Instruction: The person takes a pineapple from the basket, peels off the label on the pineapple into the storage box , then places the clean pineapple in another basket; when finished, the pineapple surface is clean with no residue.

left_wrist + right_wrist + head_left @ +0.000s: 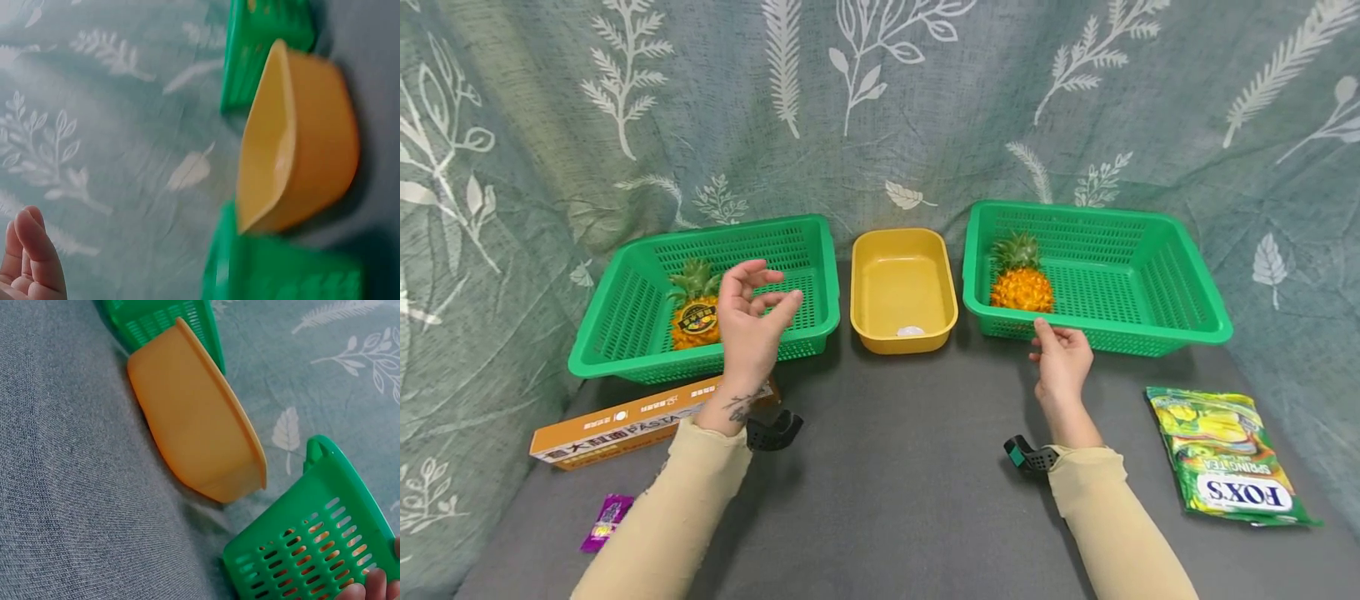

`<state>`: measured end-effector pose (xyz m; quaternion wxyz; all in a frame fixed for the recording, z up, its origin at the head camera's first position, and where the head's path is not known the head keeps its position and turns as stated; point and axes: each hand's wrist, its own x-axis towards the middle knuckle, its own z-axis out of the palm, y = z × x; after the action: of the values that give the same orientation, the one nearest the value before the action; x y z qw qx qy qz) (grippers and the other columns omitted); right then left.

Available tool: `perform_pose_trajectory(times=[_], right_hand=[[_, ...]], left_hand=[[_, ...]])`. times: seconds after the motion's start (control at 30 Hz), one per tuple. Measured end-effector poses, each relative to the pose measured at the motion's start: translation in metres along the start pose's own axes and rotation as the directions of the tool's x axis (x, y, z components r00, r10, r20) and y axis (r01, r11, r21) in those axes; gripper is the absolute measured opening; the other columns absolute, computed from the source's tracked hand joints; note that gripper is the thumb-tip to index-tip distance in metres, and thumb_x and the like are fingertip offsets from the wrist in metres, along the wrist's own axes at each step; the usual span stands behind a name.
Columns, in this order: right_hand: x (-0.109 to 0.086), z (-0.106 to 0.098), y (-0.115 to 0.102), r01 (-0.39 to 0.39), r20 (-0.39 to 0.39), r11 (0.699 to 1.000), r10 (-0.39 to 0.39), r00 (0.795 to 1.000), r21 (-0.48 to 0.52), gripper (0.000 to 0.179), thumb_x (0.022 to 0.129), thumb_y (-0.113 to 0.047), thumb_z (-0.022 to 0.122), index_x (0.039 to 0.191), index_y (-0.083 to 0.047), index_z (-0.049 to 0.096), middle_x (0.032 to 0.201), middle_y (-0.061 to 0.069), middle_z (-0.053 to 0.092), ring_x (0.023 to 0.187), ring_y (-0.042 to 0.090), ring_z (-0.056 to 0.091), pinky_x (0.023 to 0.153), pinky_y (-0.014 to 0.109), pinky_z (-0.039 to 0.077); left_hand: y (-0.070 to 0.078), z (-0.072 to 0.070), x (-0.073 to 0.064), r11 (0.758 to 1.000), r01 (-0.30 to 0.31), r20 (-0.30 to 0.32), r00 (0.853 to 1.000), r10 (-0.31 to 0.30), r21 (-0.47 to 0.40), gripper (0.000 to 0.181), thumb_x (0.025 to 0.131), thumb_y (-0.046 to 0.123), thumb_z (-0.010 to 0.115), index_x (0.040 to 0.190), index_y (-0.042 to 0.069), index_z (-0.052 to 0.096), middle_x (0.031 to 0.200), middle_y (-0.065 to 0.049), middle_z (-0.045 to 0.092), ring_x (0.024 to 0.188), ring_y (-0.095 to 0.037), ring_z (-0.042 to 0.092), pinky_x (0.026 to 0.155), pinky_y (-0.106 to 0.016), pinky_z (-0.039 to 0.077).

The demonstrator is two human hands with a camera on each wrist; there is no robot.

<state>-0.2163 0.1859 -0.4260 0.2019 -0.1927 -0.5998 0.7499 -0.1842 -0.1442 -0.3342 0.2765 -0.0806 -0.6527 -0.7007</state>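
Note:
My left hand point(754, 310) hovers over the front of the left green basket point(625, 367), its fingers loosely bent and nothing between them. A pineapple point(696, 323) with a dark round label lies in that basket, partly behind the hand. At the front rim of the right green basket point(1120, 331), my right hand point(1064, 360) pinches the edge, thumb at the rim and fingers against the slotted outer wall. Just inside, near the thumb, sits a second pineapple point(1022, 287). The right wrist view shows the fingertips point(375, 584) below that basket's rim.
Between the baskets stands a yellow tub point(904, 343) with a small white piece point(910, 331) inside. An orange pasta box point(625, 423) lies before the left basket, a purple packet point(606, 522) nearer. A Fox's bag point(1228, 457) lies at right. A patterned curtain point(715, 108) hangs behind.

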Motion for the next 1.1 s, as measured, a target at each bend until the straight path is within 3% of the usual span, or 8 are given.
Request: perform_pose_trajectory(times=[0.23, 0.37, 0.43, 0.53, 0.7, 0.83, 0.97, 1.1], right_hand=[[-0.002, 0.000, 0.001, 0.005, 0.017, 1.000, -0.005, 1.000, -0.015, 0.018, 0.088, -0.020, 0.063, 0.087, -0.010, 0.048, 0.070, -0.003, 0.055, 0.064, 0.009, 0.053, 0.050, 0.018, 0.046], [-0.001, 0.001, 0.002, -0.001, 0.016, 1.000, 0.001, 1.000, -0.004, 0.017, 0.088, -0.019, 0.064, 0.086, -0.011, 0.049, 0.070, -0.001, 0.054, 0.064, 0.011, 0.053, 0.049, 0.018, 0.045], [-0.001, 0.001, 0.002, -0.004, 0.012, 1.000, 0.004, 1.000, -0.001, 0.017, 0.088, -0.019, 0.064, 0.085, -0.011, 0.049, 0.071, 0.000, 0.053, 0.065, 0.012, 0.053, 0.049, 0.018, 0.045], [-0.001, 0.002, 0.002, -0.010, 0.005, 1.000, 0.010, 1.000, 0.001, 0.017, 0.087, -0.019, 0.064, 0.084, -0.012, 0.049, 0.072, 0.002, 0.053, 0.065, 0.012, 0.053, 0.049, 0.019, 0.045], [-0.001, 0.002, 0.002, -0.014, 0.002, 1.000, 0.014, 1.000, 0.003, 0.017, 0.087, -0.019, 0.064, 0.084, -0.011, 0.049, 0.071, 0.000, 0.054, 0.064, 0.009, 0.053, 0.048, 0.018, 0.045], [-0.001, 0.001, 0.001, -0.015, -0.002, 1.000, 0.015, 1.000, 0.002, 0.018, 0.087, -0.019, 0.064, 0.085, -0.011, 0.049, 0.071, 0.000, 0.055, 0.063, 0.008, 0.053, 0.048, 0.018, 0.045], [-0.001, 0.001, 0.001, -0.010, -0.005, 1.000, 0.010, 1.000, -0.002, 0.018, 0.087, -0.020, 0.064, 0.085, -0.011, 0.049, 0.070, 0.000, 0.055, 0.063, 0.008, 0.052, 0.049, 0.018, 0.045], [-0.001, 0.000, 0.001, -0.006, -0.007, 1.000, 0.006, 1.000, 0.000, 0.018, 0.087, -0.020, 0.064, 0.085, -0.011, 0.049, 0.071, 0.001, 0.054, 0.063, 0.008, 0.053, 0.049, 0.017, 0.045]], left_hand=[[0.011, -0.035, 0.033, 0.998, -0.018, -0.081, 0.996, 0.023, 0.059, 0.041, 0.079, -0.008, 0.063, 0.111, 0.013, 0.049, 0.094, -0.001, 0.053, 0.069, -0.006, 0.059, 0.056, -0.017, 0.046], [0.009, -0.056, 0.046, 0.978, 0.022, -0.085, 0.996, -0.005, 0.209, 0.042, 0.080, -0.004, 0.064, 0.113, 0.016, 0.047, 0.095, 0.002, 0.051, 0.070, -0.004, 0.057, 0.064, -0.017, 0.047], [0.007, -0.067, 0.053, 0.949, 0.061, -0.059, 0.997, -0.045, 0.310, 0.044, 0.081, 0.001, 0.065, 0.117, 0.016, 0.045, 0.097, 0.005, 0.049, 0.072, -0.002, 0.057, 0.068, -0.016, 0.047], [0.004, -0.085, 0.061, 0.864, 0.141, -0.001, 0.987, -0.160, 0.484, 0.051, 0.085, 0.014, 0.065, 0.128, 0.013, 0.038, 0.101, 0.009, 0.044, 0.077, 0.003, 0.054, 0.068, -0.014, 0.046], [0.001, -0.108, 0.071, 0.703, 0.220, 0.061, 0.934, -0.351, 0.676, 0.073, 0.086, 0.036, 0.063, 0.141, 0.006, 0.025, 0.116, -0.001, 0.043, 0.079, 0.007, 0.048, 0.068, -0.016, 0.045], [-0.002, -0.117, 0.073, 0.673, 0.290, 0.038, 0.903, -0.427, 0.681, 0.079, 0.086, 0.041, 0.061, 0.143, 0.004, 0.021, 0.131, -0.016, 0.038, 0.086, 0.001, 0.046, 0.074, -0.023, 0.044], [-0.007, -0.117, 0.071, 0.681, 0.368, -0.035, 0.893, -0.450, 0.633, 0.080, 0.086, 0.042, 0.061, 0.144, 0.004, 0.020, 0.137, -0.018, 0.033, 0.107, -0.017, 0.042, 0.082, -0.031, 0.042], [-0.012, -0.116, 0.072, 0.655, 0.432, -0.079, 0.865, -0.496, 0.620, 0.083, 0.087, 0.040, 0.060, 0.145, 0.001, 0.015, 0.144, -0.023, 0.024, 0.128, -0.035, 0.031, 0.096, -0.045, 0.037]])
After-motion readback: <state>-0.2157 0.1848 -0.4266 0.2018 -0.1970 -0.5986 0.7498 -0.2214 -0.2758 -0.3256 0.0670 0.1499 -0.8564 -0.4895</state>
